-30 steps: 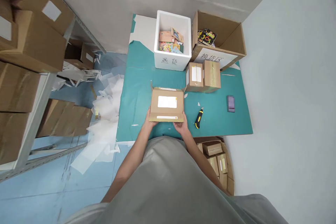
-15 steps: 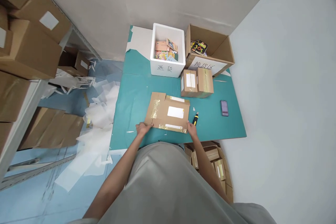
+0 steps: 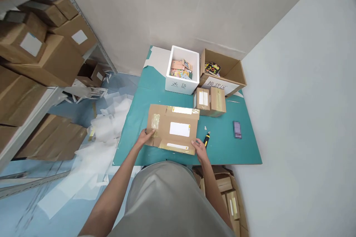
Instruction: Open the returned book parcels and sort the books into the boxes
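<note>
A flattened cardboard box, with white labels and strips of shiny tape, is held between my two hands above the near part of the green table. My left hand grips its left edge, thumb on top and fingers underneath. Its lower right corner is in my right hand, the thumb lying over the board. Just right of that hand a black and yellow utility knife rests on the table. Two small taped cartons stand behind, side by side.
A white foam box and an open carton, both holding books, stand at the back of the green table. A phone lies at right. Shelves with cartons and white packing sheets are at left. Below the table sits a carton of boxes.
The flattened box has come up off the table and shifted left, nearer to me, with both hands on it. The camera view has tilted upward.
</note>
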Motion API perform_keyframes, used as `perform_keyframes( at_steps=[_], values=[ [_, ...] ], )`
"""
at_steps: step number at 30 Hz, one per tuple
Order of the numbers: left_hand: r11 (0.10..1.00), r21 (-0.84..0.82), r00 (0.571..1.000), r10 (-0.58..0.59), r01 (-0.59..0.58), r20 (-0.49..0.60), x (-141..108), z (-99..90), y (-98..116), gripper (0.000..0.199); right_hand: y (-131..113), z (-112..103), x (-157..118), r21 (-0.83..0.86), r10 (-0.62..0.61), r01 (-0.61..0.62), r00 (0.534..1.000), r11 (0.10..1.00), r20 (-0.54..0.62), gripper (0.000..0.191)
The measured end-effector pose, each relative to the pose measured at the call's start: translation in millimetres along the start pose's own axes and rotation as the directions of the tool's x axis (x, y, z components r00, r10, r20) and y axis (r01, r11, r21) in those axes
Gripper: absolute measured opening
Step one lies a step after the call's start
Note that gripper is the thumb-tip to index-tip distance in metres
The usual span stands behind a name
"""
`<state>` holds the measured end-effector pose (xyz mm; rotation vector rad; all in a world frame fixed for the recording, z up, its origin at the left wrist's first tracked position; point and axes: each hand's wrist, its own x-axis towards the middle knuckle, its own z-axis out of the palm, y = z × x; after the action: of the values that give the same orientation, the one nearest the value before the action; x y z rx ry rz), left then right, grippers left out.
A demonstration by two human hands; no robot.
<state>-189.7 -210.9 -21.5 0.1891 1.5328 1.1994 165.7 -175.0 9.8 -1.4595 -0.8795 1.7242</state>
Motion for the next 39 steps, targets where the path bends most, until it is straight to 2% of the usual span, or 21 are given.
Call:
perform_keyframes(
  at_steps=[2,6,8,12,15,18,21,23,26,29,34,39],
  values=[
    [1.000,0.016,0.999,-0.026,0.026,0.034,-13.8,-21.9,2.8,0.055,-10.6,-1.6,-9.8,0.013,-0.002,0.001,0.998,1.000,0.070,0.053],
    [0.995,0.057,0.972,-0.087,0.076,0.218,-39.8,-58.4,6.5,0.068,-35.8,0.2,-18.2,-0.031,0.028,-0.024,0.989,0.999,0.146,0.053],
    [0.997,0.054,0.973,-0.062,0.052,0.222,-50.4,-70.0,7.0,0.070,-45.1,5.9,-17.3,-0.059,0.042,-0.032,0.984,0.998,0.176,0.054],
    [0.999,0.031,0.989,0.038,-0.042,0.144,-66.9,-83.2,7.5,0.073,-52.6,22.5,-11.6,-0.069,0.011,0.003,0.979,0.998,0.203,0.051],
    [0.996,0.027,0.989,0.078,-0.082,0.128,-76.4,-88.1,10.8,0.072,-54.1,31.5,-8.0,-0.064,-0.036,0.050,0.978,0.997,0.208,0.054],
    [0.993,0.051,0.982,0.096,-0.105,0.161,-82.6,-86.5,17.5,0.070,-56.7,31.8,-7.8,-0.047,-0.125,0.132,0.984,0.990,0.129,0.057],
    [0.989,0.101,0.979,0.085,-0.105,0.187,-83.2,-76.3,24.9,0.069,-60.0,20.8,-15.3,-0.059,-0.242,0.241,0.970,0.969,-0.001,0.050],
    [0.984,0.147,0.978,0.073,-0.103,0.196,-81.0,-65.5,28.1,0.068,-61.0,7.9,-27.2,-0.104,-0.304,0.299,0.952,0.949,-0.035,0.046],
    [0.973,0.209,0.968,0.043,-0.096,0.246,-77.6,-45.7,29.0,0.068,-58.2,-15.6,-56.1,-0.177,-0.380,0.365,0.923,0.914,-0.061,0.042],
    [0.955,0.289,0.953,-0.019,-0.073,0.303,-76.2,-21.7,26.4,0.061,-48.5,-38.7,-94.1,-0.182,-0.415,0.385,0.894,0.905,-0.168,0.040],
    [0.880,0.469,0.904,-0.143,-0.071,0.404,-78.5,29.1,16.8,0.059,-16.1,-76.1,-161.6,-0.075,-0.358,0.356,0.861,0.931,-0.360,0.037],
    [0.796,0.586,0.825,-0.224,-0.153,0.519,-104.5,78.1,-2.0,0.069,28.7,-114.6,-231.1,-0.067,-0.355,0.379,0.769,0.923,-0.532,0.038]
  ],
)
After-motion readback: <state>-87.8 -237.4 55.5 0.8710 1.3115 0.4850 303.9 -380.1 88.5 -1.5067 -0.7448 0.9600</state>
